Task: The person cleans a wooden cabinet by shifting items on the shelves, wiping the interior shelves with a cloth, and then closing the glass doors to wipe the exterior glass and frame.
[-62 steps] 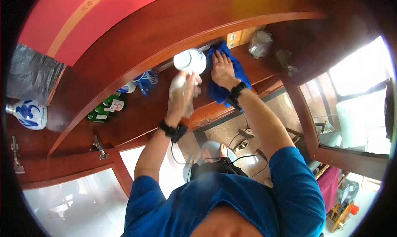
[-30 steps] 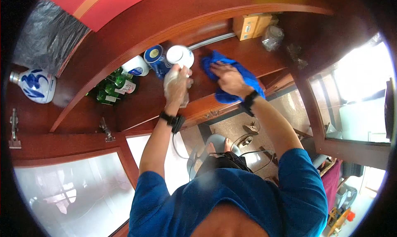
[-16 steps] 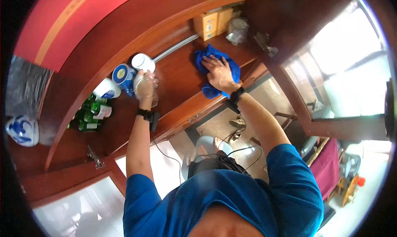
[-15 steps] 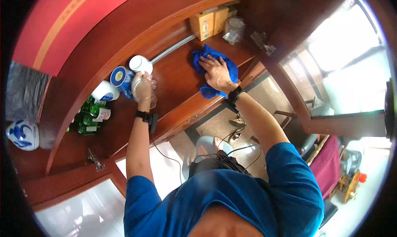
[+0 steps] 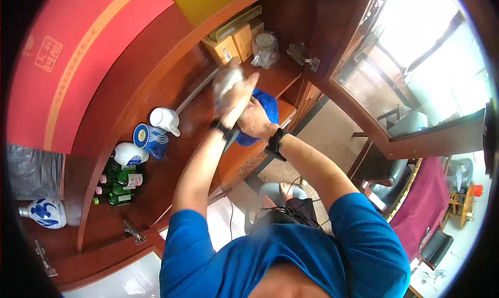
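Observation:
In the head view, my left hand (image 5: pixel 240 99) is closed around a pale thing in clear plastic (image 5: pixel 224 85), lifted over the cabinet shelf. Motion blurs it, so its kind is unclear. My right hand (image 5: pixel 255 120) is on a blue cloth (image 5: pixel 267 104), palm down, with its fingers partly hidden behind my left wrist. The two hands overlap closely, left over right. Further left on the shelf stand a white mug (image 5: pixel 164 120), a blue patterned container (image 5: pixel 149 139) and a white rounded container with a blue mark (image 5: pixel 130 154).
Several green bottles (image 5: pixel 125 181) lie at the shelf's left end. Cardboard boxes (image 5: pixel 223 49) and a plastic-wrapped jar (image 5: pixel 265 48) stand at the far right. An open glass door (image 5: pixel 382 142) juts out on the right. A blue-and-white porcelain bottle (image 5: pixel 48 213) sits at far left.
My left hand has moved right and up from beside the mug, carrying the plastic-covered thing over to my right hand. My right hand and the cloth have shifted slightly left and nearer me.

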Motion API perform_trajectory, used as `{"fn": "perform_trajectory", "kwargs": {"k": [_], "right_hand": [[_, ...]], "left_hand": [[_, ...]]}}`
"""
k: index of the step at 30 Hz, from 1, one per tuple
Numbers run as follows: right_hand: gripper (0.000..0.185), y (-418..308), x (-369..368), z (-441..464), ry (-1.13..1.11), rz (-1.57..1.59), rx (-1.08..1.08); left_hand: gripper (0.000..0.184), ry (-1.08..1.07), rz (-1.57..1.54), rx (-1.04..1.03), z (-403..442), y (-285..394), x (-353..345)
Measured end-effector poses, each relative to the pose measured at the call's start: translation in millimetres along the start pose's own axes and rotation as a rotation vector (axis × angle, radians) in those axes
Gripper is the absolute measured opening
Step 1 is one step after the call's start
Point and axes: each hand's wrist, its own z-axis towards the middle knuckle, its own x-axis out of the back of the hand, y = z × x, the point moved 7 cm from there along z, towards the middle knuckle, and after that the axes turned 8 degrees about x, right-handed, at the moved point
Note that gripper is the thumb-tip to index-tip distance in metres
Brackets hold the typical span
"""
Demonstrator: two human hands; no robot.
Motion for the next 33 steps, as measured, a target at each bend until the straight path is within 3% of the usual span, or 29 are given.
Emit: {"fn": "perform_trajectory", "kwargs": {"k": [1, 2, 3, 6, 8, 9, 10, 11, 12, 13, 14, 15, 16, 17, 18, 20, 22, 24, 27, 32, 33], "right_hand": [[0.051, 3, 1, -3, -0.07, -0.019, -0.111], [0.049, 15, -19, -6, 0.016, -0.01, -0.082], [0.049, 16, -21, -4, -0.003, -0.011, -0.066], [0.043, 6, 3, -1, 0.091, -0.016, -0.064], [0.044, 11, -9, -1, -0.137, 0.003, -0.121], [0.045, 11, -17, -3, -0.251, -0.105, -0.103], [0.048, 15, -30, -7, -0.101, -0.13, -0.01], [0.049, 20, -28, -4, -0.008, -0.034, -0.013], [0.05, 26, -25, -2, 0.086, 0.063, -0.018], [0.051, 15, 17, -1, -0.047, -0.003, 0.06], [0.048, 30, 1, 11, -0.192, -0.02, -0.062], [0.047, 45, -7, 19, -0.134, -0.016, -0.05], [0.046, 58, -12, 23, -0.076, -0.014, -0.036], [0.042, 59, 15, 29, 0.213, -0.059, 0.004], [0.045, 78, 1, 34, 0.177, 0.004, 0.068], [0.05, 104, 14, 45, -0.202, -0.036, -0.153], [0.052, 140, 31, 47, -0.244, -0.093, -0.231], [0.049, 176, 43, 44, -0.06, -0.125, -0.286], [0.054, 203, 58, 49, -0.071, -0.192, -0.447], [0.051, 210, 43, 55, -0.175, -0.269, -0.45], [0.048, 211, 42, 51, -0.049, -0.326, -0.417]], "left_hand": [[0.054, -0.183, 0.021, 0.14, 16, 11, -25], [0.06, -0.364, 0.043, 0.281, 27, 17, -49], [0.053, -0.185, 0.07, 0.171, 35, 18, -70], [0.053, -0.226, -0.017, 0.14, 49, 7, -123], [0.047, -0.201, -0.013, 0.127, 48, 4, -123], [0.045, -0.374, -0.226, 0.266, 44, -7, -132], [0.043, -0.544, -0.443, 0.403, 40, -11, -137], [0.046, -0.277, -0.207, 0.149, 45, -28, -143], [0.046, -0.534, -0.442, 0.455, 26, 1, -90], [0.046, -0.485, -0.408, 0.405, 18, 5, -60], [0.047, -0.457, -0.526, 0.382, 12, -19, -63], [0.04, -0.5, -0.533, 0.464, -3, -21, -34], [0.033, -0.381, -0.62, 0.391, -15, -32, -13], [0.028, -0.441, -0.669, 0.52, -32, -33, 13], [0.023, -0.464, -0.699, 0.549, -45, -35, 34], [0.015, -0.396, -0.603, 0.516, -74, -70, 59], [0.014, -0.397, -0.587, 0.596, -101, -80, 89], [0.017, -0.409, -0.524, 0.928, -138, -106, 104], [0.02, -0.379, -0.549, 0.831, -163, -123, 117], [0.021, -0.385, -0.549, 0.898, -192, -129, 117], [0.021, -0.379, -0.591, 0.872, -194, -127, 114]]}}
